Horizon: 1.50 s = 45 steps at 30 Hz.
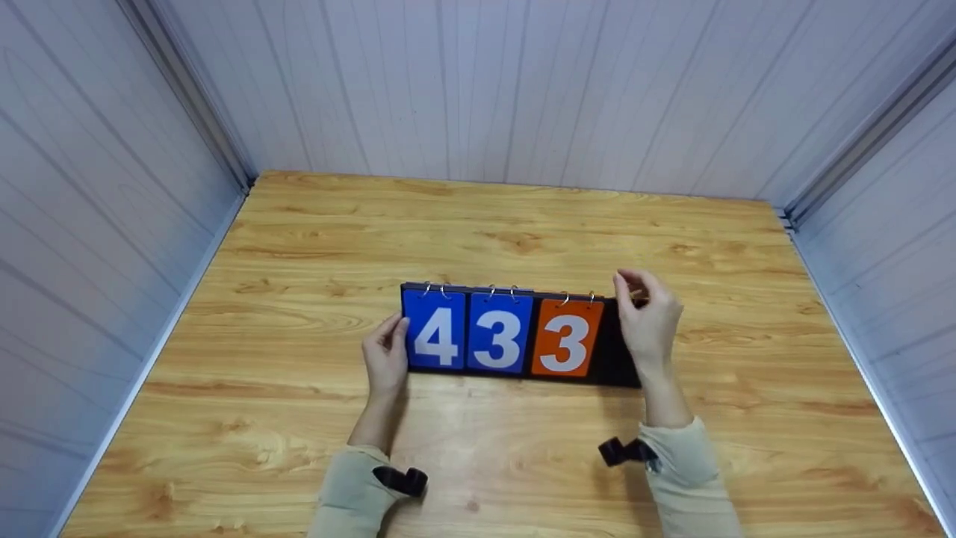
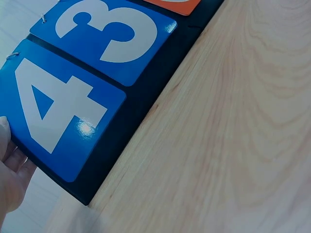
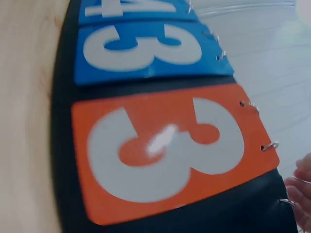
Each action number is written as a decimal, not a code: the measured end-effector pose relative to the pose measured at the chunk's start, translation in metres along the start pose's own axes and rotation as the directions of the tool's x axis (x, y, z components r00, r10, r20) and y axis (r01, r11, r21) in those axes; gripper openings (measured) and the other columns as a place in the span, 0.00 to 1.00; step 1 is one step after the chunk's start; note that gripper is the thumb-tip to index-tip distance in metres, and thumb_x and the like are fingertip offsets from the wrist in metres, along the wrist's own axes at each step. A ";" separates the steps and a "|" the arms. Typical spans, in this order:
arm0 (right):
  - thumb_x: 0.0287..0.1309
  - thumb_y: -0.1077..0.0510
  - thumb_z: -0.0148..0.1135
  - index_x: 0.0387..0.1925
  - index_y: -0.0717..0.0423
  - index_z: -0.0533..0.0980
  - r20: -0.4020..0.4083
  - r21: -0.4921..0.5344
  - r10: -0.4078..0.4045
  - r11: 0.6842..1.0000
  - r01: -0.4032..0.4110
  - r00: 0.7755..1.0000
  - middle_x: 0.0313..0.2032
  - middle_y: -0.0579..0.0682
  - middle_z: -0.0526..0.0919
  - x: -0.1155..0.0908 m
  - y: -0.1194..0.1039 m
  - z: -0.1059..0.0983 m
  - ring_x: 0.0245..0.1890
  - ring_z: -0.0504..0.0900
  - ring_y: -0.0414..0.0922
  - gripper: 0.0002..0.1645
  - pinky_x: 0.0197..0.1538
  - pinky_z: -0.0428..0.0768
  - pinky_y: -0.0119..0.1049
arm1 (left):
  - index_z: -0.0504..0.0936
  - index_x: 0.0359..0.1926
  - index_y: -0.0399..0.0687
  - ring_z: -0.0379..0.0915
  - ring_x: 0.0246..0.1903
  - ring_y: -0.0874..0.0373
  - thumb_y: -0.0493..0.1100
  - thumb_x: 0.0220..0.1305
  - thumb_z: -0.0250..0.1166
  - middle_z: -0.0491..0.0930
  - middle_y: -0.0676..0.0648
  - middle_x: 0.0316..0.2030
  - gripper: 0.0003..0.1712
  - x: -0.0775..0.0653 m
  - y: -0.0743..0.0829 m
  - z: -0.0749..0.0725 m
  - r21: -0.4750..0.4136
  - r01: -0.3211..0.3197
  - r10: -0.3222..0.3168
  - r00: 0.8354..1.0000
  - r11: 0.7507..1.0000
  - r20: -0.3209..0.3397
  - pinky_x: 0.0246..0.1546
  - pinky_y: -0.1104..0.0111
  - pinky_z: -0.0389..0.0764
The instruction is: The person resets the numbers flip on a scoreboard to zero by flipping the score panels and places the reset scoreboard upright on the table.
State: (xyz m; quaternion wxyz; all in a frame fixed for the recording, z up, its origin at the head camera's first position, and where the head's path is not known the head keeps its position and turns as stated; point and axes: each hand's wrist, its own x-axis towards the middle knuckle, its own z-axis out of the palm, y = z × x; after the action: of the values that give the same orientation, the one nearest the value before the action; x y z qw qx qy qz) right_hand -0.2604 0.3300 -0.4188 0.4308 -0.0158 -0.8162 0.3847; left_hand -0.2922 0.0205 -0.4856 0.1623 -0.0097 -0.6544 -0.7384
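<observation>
A black flip scoreboard (image 1: 614,351) stands propped on the table, its number cards hung on metal rings along the top edge. From left to right it shows a blue 4 card (image 1: 435,330), a blue 3 card (image 1: 500,333) and an orange 3 card (image 1: 566,338); the rightmost section shows plain black. My left hand (image 1: 386,357) grips the board's left edge, thumb (image 2: 4,130) in front and fingers behind. At the top right corner, my right hand (image 1: 648,321) has thumb and finger bent toward each other; I cannot tell whether they pinch a card.
The wood-grain table (image 1: 478,463) extends all around the board. White panelled walls (image 1: 478,90) enclose it at the back and on both sides. A black wrist camera (image 1: 407,480) is strapped on the left sleeve, another camera (image 1: 624,451) on the right.
</observation>
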 end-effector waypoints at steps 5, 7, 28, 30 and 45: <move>0.49 0.68 0.62 0.30 0.67 0.78 -0.143 0.081 0.046 0.996 -0.034 0.989 0.26 0.55 0.80 -0.032 -0.008 -0.007 0.23 0.73 0.38 0.04 0.28 0.72 0.24 | 0.76 0.37 0.20 0.74 0.30 0.65 0.26 0.57 0.55 0.77 0.28 0.33 0.09 0.000 -0.002 -0.001 0.006 -0.021 0.020 1.000 1.000 0.013 0.35 0.74 0.76; 0.49 0.68 0.62 0.31 0.67 0.77 -0.143 0.112 0.089 0.991 -0.074 0.986 0.28 0.56 0.80 -0.045 -0.011 -0.006 0.24 0.73 0.39 0.06 0.29 0.72 0.25 | 0.76 0.37 0.19 0.74 0.30 0.64 0.25 0.57 0.55 0.77 0.28 0.33 0.09 0.000 -0.002 -0.001 0.015 -0.043 0.043 0.999 0.999 0.015 0.35 0.75 0.76; 0.33 0.55 0.74 0.24 0.62 0.76 -0.152 -0.060 0.271 0.957 -0.283 0.950 0.23 0.50 0.78 -0.109 0.009 0.033 0.23 0.74 0.41 0.18 0.29 0.74 0.29 | 0.75 0.38 0.19 0.73 0.33 0.68 0.25 0.56 0.55 0.76 0.27 0.36 0.10 0.000 -0.001 -0.001 0.011 -0.012 0.012 1.000 1.000 -0.008 0.38 0.78 0.74; 0.33 0.55 0.75 0.22 0.62 0.76 -0.154 -0.043 0.291 0.953 -0.301 0.944 0.21 0.50 0.78 -0.109 0.010 0.033 0.22 0.74 0.41 0.17 0.27 0.73 0.29 | 0.75 0.38 0.19 0.73 0.33 0.68 0.25 0.56 0.55 0.76 0.27 0.37 0.10 0.000 -0.001 -0.001 0.000 -0.006 0.006 1.000 1.000 -0.010 0.38 0.78 0.74; 0.39 0.61 0.71 0.21 0.65 0.78 -0.044 0.022 0.344 0.939 -0.343 0.938 0.19 0.53 0.79 -0.110 0.002 0.014 0.18 0.73 0.40 0.11 0.23 0.71 0.21 | 0.75 0.38 0.18 0.74 0.31 0.67 0.25 0.57 0.54 0.75 0.26 0.35 0.10 0.000 -0.003 -0.001 -0.010 -0.037 0.037 0.999 0.999 0.012 0.36 0.76 0.75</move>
State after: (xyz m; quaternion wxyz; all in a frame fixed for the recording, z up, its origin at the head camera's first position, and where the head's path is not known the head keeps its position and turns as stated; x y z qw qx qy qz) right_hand -0.2021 0.2833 -0.5006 0.3763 -0.1641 -0.7877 0.4593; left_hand -0.2924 0.0202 -0.4885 0.1719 -0.0273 -0.6515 -0.7384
